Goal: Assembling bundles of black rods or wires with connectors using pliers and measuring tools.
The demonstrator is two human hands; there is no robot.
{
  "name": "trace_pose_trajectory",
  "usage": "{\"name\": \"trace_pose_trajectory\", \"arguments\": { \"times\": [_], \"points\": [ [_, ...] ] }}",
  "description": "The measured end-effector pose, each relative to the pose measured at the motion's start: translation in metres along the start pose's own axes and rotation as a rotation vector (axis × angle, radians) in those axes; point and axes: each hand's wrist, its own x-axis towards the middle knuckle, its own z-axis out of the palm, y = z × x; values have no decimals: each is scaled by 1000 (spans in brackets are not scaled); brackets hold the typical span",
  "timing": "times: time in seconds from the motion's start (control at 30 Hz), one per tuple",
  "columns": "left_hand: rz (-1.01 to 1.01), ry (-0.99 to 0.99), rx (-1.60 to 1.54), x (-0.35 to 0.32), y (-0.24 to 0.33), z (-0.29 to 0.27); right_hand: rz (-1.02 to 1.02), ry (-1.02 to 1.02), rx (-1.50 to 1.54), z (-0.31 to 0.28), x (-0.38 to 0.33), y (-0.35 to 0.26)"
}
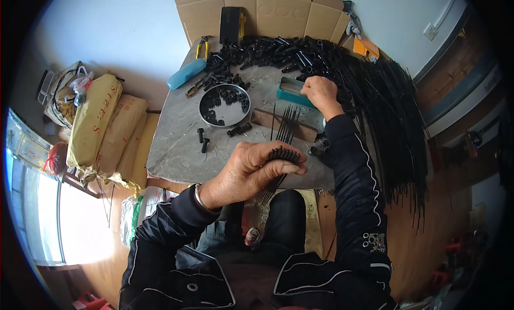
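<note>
My left hand (pixel 257 168) is closed round several thin black rods (pixel 286 123), laid side by side between thumb and fingers. The rods stick out above the hand toward the table and below it toward my lap. My right hand (pixel 321 95) is at the right end of a small teal box (pixel 286 97), its fingers bent together at the rim. The box holds pale, thin pieces too small to make out. Whatever is between the right fingertips is hidden. A round metal dish (pixel 201 116) with small black ring-like parts stands left of the box.
Black cylindrical parts (pixel 267 52) are heaped along the table's back. Long black rods (pixel 385 133) hang over its right side. A wooden block (pixel 302 129), yellow-handled pliers (pixel 202 47), a blue case (pixel 186 73) and upright cardboard (pixel 284 13) are also here. Sacks (pixel 96 120) lean at left.
</note>
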Motion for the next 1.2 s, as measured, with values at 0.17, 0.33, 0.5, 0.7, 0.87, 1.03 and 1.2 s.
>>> {"name": "trace_pose_trajectory", "arguments": {
  "times": [0.17,0.33,0.5,0.7,0.87,1.03,1.2],
  "points": [
    [6,-2,-71,3,1,6,-22,379,482,-44,-25,-3],
    [1,20,-112,-2,0,1,-274,239,1018,-132,-122,-73],
    [-6,-12,-136,2,-5,12,-371,260,841,-159,-181,-91],
    [85,-2,25,2,-11,13,-774,464,410,-183,-176,-113],
    [92,-15,30,1,-4,12,-759,405,487,-178,-179,-108],
    [21,-9,-93,1,-3,10,-473,408,596,-167,-190,-96],
    [48,-17,-95,2,-9,10,-426,363,585,-161,-196,-94]
  ]
}}
